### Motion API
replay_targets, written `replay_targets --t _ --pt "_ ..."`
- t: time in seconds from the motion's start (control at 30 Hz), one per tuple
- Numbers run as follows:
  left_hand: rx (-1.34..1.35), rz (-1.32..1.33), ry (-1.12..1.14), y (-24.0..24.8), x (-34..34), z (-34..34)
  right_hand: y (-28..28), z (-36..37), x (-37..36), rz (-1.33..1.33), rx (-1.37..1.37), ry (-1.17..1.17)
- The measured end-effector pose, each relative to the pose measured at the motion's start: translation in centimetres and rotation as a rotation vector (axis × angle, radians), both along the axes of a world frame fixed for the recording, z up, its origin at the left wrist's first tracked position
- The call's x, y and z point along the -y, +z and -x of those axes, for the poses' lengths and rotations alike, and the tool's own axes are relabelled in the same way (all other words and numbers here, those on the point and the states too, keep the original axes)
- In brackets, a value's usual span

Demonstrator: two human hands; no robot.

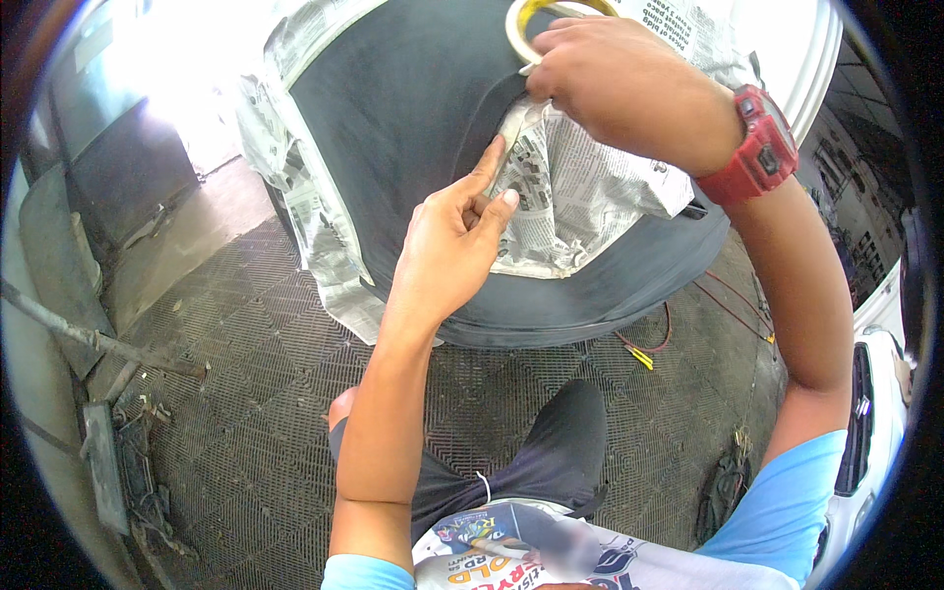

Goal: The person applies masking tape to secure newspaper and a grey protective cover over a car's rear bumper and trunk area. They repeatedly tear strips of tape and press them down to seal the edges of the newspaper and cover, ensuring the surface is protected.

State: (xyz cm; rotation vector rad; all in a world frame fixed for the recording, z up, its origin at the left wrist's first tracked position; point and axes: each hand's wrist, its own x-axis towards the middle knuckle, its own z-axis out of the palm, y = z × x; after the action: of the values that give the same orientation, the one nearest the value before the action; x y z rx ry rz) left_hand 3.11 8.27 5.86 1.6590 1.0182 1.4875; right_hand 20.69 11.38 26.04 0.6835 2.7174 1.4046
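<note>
At the top, my right hand (605, 74), with a red watch on its wrist, grips a roll of masking tape (521, 34). A strip of tape (513, 120) runs down from near that hand along the edge of a newspaper sheet (565, 182). This crumpled sheet covers part of a dark grey, matt car body panel (393, 98). My left hand (452, 231) rests on the sheet's left edge; its index finger is stretched onto the tape and its thumb lies apart on the paper. The other left fingers are curled and partly hidden.
More taped newspaper (329, 221) borders the panel's left side. Below is a dark patterned floor mat (265, 393), with a thin red hose (669, 324) and yellow-ended pieces near the panel. A metal bar (98, 339) juts in at left. A white vehicle (880, 393) stands at right.
</note>
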Motion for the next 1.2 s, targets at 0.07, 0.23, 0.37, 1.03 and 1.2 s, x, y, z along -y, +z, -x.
replay_targets --t 0.07,0.23,0.37,1.03,1.2 --pt "-0.007 -0.015 0.010 0.0 -0.1 -0.2 0.3 -1.1 0.5 0.054 -0.134 0.039" --pt "-0.052 -0.024 0.093 0.5 0.6 -0.3 -0.9 -1.8 0.5 0.099 -0.309 0.137" --pt "-0.153 -0.068 0.200 1.1 1.3 -0.7 -2.4 -1.7 0.2 0.042 -0.257 0.121" --pt "-0.762 -0.497 0.559 5.6 0.7 -0.8 -17.9 -8.6 11.1 0.602 -1.309 0.288" --pt "-0.749 -0.432 0.382 9.3 0.1 1.0 -25.1 -9.5 12.6 0.935 -1.457 0.227"
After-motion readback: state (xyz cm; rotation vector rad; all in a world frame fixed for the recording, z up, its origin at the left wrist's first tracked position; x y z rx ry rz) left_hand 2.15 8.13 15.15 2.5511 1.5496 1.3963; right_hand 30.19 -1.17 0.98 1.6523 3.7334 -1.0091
